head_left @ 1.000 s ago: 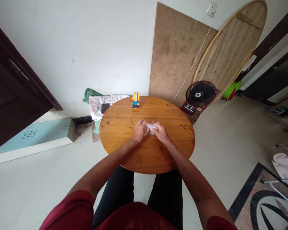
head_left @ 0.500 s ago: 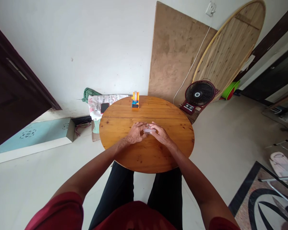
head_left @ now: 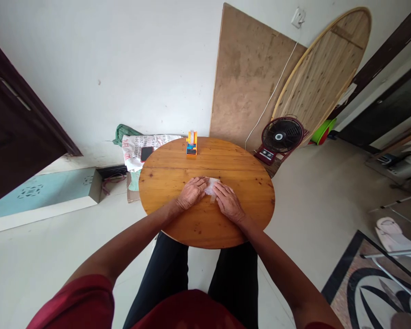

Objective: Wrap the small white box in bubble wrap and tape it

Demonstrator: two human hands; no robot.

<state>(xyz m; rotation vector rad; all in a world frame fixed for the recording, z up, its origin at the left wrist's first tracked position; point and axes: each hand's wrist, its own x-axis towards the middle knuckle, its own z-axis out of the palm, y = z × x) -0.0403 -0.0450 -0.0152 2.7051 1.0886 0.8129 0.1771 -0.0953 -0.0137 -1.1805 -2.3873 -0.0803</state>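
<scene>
A small whitish, partly see-through packet (head_left: 211, 186) lies flat on the round wooden table (head_left: 205, 228), between my two hands. A clear strip, seemingly tape, sticks out at its near edge. My left hand (head_left: 192, 192) rests palm down, fingers stretched out, with their tips on the packet's left edge. Over the right edge lies my right hand (head_left: 228, 199), also flat, its fingers extended across part of the packet. Both thumbs are mostly hidden. Near the table's far edge stands an orange and blue tape dispenser (head_left: 192, 143).
A dark red fan (head_left: 281, 137) stands beyond the table's right edge. Behind it a board (head_left: 248, 73) and a round wooden tabletop (head_left: 325, 64) lean on the wall. Left of the table lie a printed sack (head_left: 132, 148) and a dark, flat phone-like object (head_left: 146, 153).
The packet was raised between my fingers and now lies flat on the table. My fingers have uncurled and spread over its edges. The camera view has shifted slightly.
</scene>
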